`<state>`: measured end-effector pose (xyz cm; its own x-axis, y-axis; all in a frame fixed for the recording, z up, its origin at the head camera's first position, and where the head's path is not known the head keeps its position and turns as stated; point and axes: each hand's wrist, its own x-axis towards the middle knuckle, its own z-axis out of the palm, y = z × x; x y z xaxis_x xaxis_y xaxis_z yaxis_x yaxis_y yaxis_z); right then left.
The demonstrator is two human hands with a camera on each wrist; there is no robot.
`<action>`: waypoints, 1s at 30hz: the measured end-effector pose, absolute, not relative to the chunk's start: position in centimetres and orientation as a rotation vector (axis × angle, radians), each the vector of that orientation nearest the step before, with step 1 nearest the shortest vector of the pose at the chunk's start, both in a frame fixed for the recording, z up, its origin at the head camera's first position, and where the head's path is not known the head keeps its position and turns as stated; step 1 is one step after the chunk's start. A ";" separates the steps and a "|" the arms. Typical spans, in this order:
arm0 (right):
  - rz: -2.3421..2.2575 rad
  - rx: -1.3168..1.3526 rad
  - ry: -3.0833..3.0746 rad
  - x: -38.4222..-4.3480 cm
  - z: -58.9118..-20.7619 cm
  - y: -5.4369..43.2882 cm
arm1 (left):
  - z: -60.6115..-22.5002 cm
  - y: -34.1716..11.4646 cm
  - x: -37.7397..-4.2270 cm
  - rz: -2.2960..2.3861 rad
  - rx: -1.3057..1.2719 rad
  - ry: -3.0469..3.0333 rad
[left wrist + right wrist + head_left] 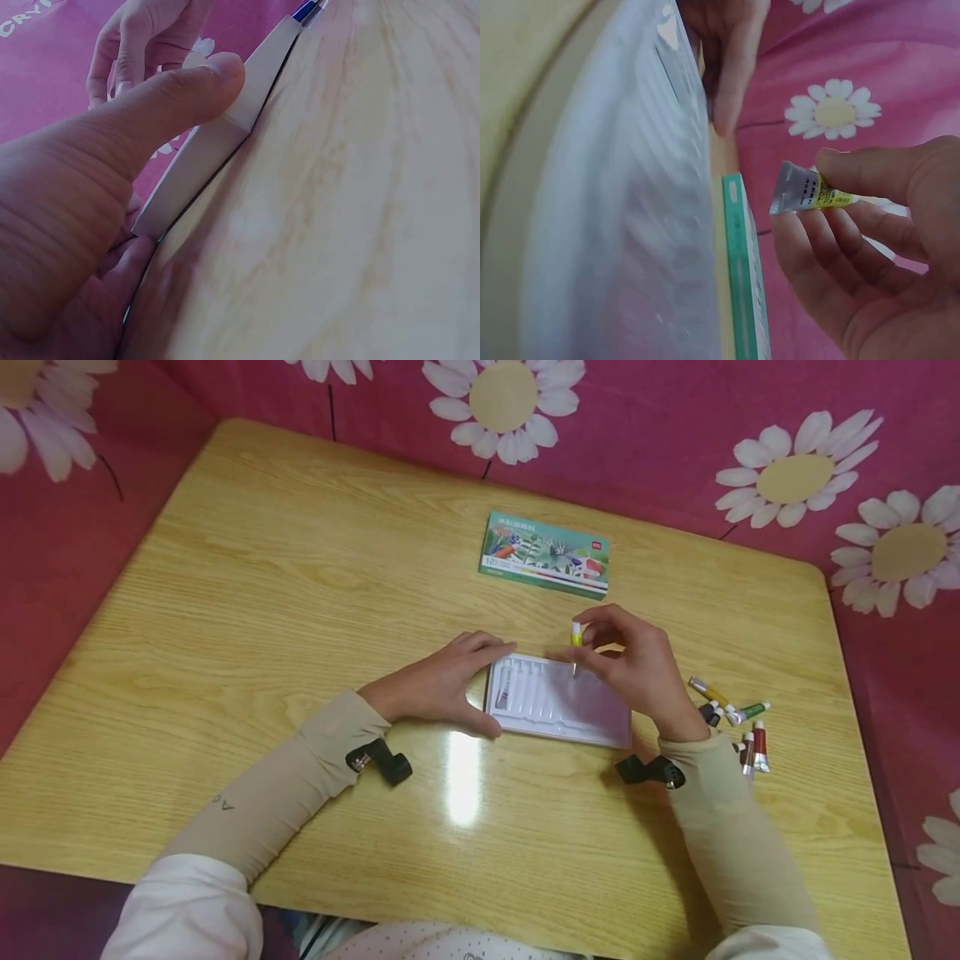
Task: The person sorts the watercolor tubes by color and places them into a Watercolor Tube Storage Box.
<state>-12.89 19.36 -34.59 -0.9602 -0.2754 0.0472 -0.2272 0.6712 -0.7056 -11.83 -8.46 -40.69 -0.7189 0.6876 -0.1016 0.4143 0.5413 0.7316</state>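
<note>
A white plastic tray (558, 718) with narrow slots lies on the table. My left hand (450, 687) holds its left end, thumb at the near corner and fingers at the far one. One paint tube (505, 685) rests in the leftmost slot. Above the tray, my right hand (633, 660) pinches a small yellow paint tube (827, 196) between thumb and fingers. The tube has a white cap, which points up, and its silver crimped end points down toward the slots. In the left wrist view, the left thumb (217, 75) lies against the tray's pale side wall (196, 176).
Several loose paint tubes (761, 747) lie right of the tray, partly hidden by the right forearm. A green illustrated paint box (545, 556) lies flat beyond the tray. Pink cloth with white flowers (637, 452) hangs behind the wooden table (300, 568).
</note>
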 end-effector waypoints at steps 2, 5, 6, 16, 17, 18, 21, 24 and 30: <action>-1.181 -0.442 2.795 -12.7 -34.8 19.0 | -40.7 -8.5 -11.8 1.003 0.905 2.404; -1.202 -0.418 2.766 -12.5 -35.2 18.5 | -40.7 -8.4 -11.8 1.007 0.906 2.401; -1.206 -0.407 2.756 -12.4 -35.3 18.4 | -40.7 -8.4 -11.8 1.007 0.906 2.401; -1.223 -0.309 2.639 -11.7 -36.4 16.7 | -40.6 -8.5 -11.8 1.016 0.908 2.393; -1.218 -0.310 2.634 -11.6 -36.5 16.6 | -40.6 -8.5 -11.8 1.015 0.908 2.394; -1.204 -0.312 2.634 -11.5 -36.6 16.4 | -40.6 -8.5 -11.8 1.013 0.909 2.395; -1.174 -0.323 2.639 -11.3 -36.8 16.1 | -40.6 -8.4 -11.8 1.008 0.912 2.399; -1.158 -0.322 2.640 -11.1 -36.9 15.8 | -40.6 -8.4 -11.8 0.996 0.916 2.407; -1.118 -0.317 2.664 -10.9 -37.4 15.1 | -40.6 -8.5 -11.8 0.988 0.912 2.408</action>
<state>-10.91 15.15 -37.39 -0.9491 -0.2866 -0.1307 -0.1076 0.6848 -0.7207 -11.80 -8.50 -40.58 -0.7168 0.6903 -0.0981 0.4223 0.5419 0.7267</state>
